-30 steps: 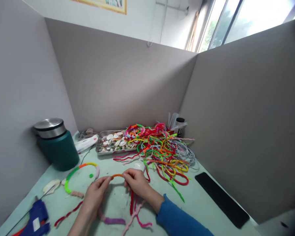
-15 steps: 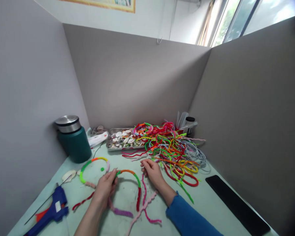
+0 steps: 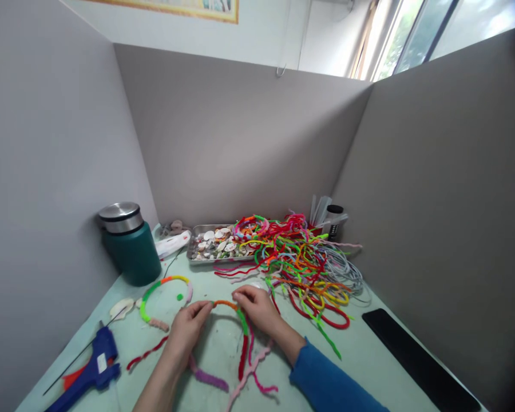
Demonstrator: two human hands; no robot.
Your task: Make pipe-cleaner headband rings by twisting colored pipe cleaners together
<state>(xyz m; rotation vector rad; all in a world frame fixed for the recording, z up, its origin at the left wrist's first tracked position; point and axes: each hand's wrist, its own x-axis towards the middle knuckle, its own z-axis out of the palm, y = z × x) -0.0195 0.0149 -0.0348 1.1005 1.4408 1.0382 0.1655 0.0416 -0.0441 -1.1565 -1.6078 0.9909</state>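
Since the earlier frame, the right hand has come in leftward, from just beside the multicolored curved band to the point where its orange stretch meets green. Thumb and forefinger are nearly together there; whether they grip the band, I cannot tell. The left hand pinches the band's upper left, fingers closed on it.

The band is a slim open arc wrapped in fuzzy chenille — orange over the top, green, then a red end at the right, with pink and a plush purple end curving out below the left wrist. It stands over the pale green worktop, near the middle. Just beside its red end, a wavy pale pink stem crosses a thin magenta stem.

Left of the hands lie a similar wrapped hoop, a twisted dark red stem and a smooth blue glue gun. Behind, a shiny metal tray holds pale, flat, rounded pieces — next to a tangled, springy heap of bright chenille stems.
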